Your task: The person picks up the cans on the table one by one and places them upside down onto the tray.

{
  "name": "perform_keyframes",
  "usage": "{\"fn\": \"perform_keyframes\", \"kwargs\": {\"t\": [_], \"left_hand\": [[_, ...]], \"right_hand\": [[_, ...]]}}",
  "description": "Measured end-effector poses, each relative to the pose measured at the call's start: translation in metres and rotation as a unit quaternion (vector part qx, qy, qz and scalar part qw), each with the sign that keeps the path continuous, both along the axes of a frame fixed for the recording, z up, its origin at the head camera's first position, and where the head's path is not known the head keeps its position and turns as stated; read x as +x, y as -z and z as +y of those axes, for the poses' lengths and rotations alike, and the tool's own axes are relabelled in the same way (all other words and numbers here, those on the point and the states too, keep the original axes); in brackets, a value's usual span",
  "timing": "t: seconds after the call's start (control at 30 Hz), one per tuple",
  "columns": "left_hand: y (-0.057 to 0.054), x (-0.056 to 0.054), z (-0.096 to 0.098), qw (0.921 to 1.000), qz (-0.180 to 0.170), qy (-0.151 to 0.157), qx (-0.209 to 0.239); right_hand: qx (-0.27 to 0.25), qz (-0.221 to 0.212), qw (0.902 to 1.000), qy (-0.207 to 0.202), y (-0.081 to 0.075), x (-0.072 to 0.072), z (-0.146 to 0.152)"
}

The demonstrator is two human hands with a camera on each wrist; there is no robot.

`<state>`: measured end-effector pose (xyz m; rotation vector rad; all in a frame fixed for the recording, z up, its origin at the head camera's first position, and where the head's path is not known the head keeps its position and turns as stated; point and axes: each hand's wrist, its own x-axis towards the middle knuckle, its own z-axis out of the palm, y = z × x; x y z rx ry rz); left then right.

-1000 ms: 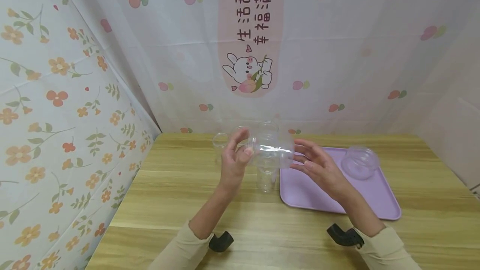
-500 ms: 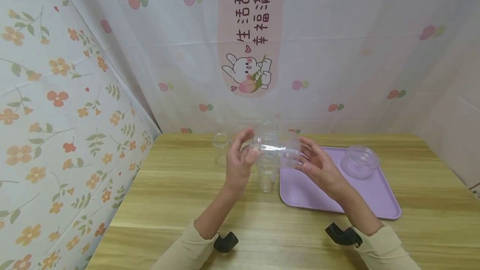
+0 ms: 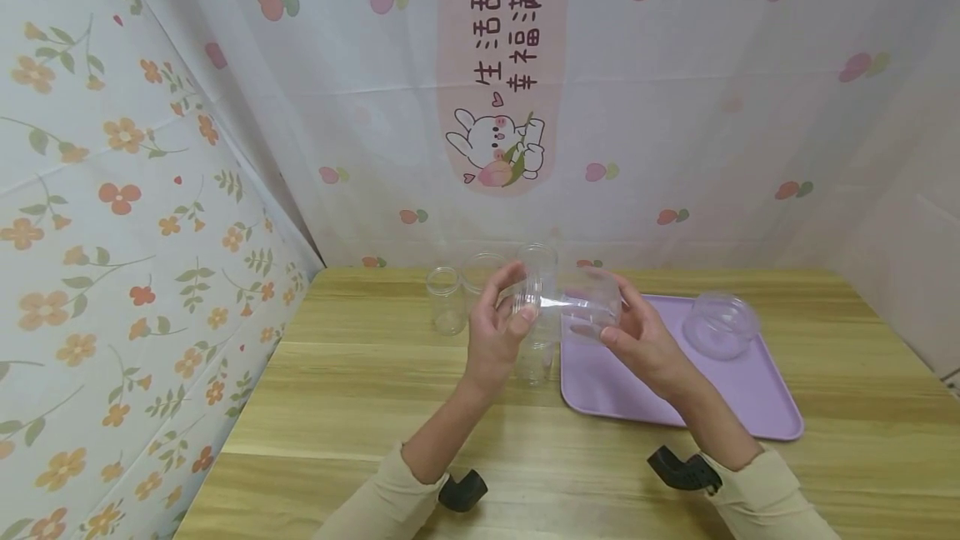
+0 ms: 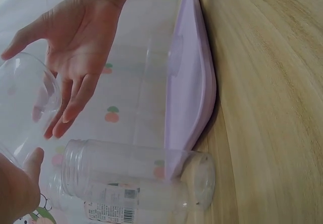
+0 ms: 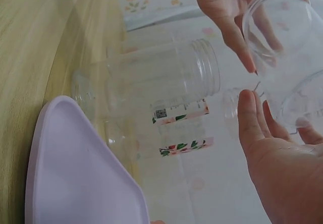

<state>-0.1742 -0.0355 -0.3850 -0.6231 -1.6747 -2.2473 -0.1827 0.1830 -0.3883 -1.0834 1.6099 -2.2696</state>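
Note:
A wide clear plastic jar (image 3: 573,298) lies on its side in the air above the table, between both hands. My left hand (image 3: 498,327) holds its ridged mouth end, thumb in front and fingers behind. At the base end my right hand (image 3: 648,340) holds it between thumb and fingers. The same clear jar (image 4: 25,98) fills the left edge of the left wrist view, the right hand (image 4: 83,52) beyond it. Below the hands a clear jar (image 3: 534,367) stands upright, and another (image 3: 447,307) stands left of it.
More clear jars, one wide-rimmed (image 3: 480,267) and one tall (image 3: 538,255), stand behind the hands. A lilac tray (image 3: 622,390) lies at right with a round clear container (image 3: 720,327) on it. A patterned curtain (image 3: 675,107) hangs behind the wooden table (image 3: 337,407).
The held jar and my left hand have shifted to the right. My right hand's thumb and fingers have come further around the base end. The standing jars and tray have not moved.

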Motion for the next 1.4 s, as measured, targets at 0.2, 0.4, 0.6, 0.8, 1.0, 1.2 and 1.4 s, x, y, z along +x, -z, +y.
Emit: {"fn": "perform_keyframes", "kwargs": {"t": [0.2, 0.4, 0.6, 0.8, 1.0, 1.2, 1.4], "left_hand": [[0.002, 0.0, 0.0, 0.9999, 0.002, 0.002, -0.013], [0.004, -0.002, -0.002, 0.9991, 0.026, 0.003, -0.035], [0.005, -0.003, -0.006, 0.9979, 0.031, 0.017, -0.054], [0.002, -0.002, -0.009, 0.9963, 0.013, 0.033, -0.078], [0.001, -0.002, -0.013, 0.995, -0.001, 0.06, -0.08], [0.001, -0.003, -0.018, 0.9925, 0.004, 0.069, -0.101], [0.003, -0.007, -0.022, 0.9902, 0.012, 0.081, -0.113]], "right_hand": [[0.002, -0.013, 0.9996, 0.023, 0.004, 0.0, 0.002], [0.001, -0.028, 0.9993, 0.025, 0.006, 0.0, 0.003], [-0.001, -0.024, 0.9994, 0.026, 0.008, -0.001, 0.004], [0.008, -0.028, 0.9982, 0.052, 0.006, 0.0, 0.007], [0.015, -0.032, 0.9974, 0.063, 0.006, 0.002, 0.01], [0.019, -0.03, 0.9974, 0.063, 0.005, 0.003, 0.011], [0.017, -0.027, 0.9971, 0.07, 0.006, 0.002, 0.014]]}}
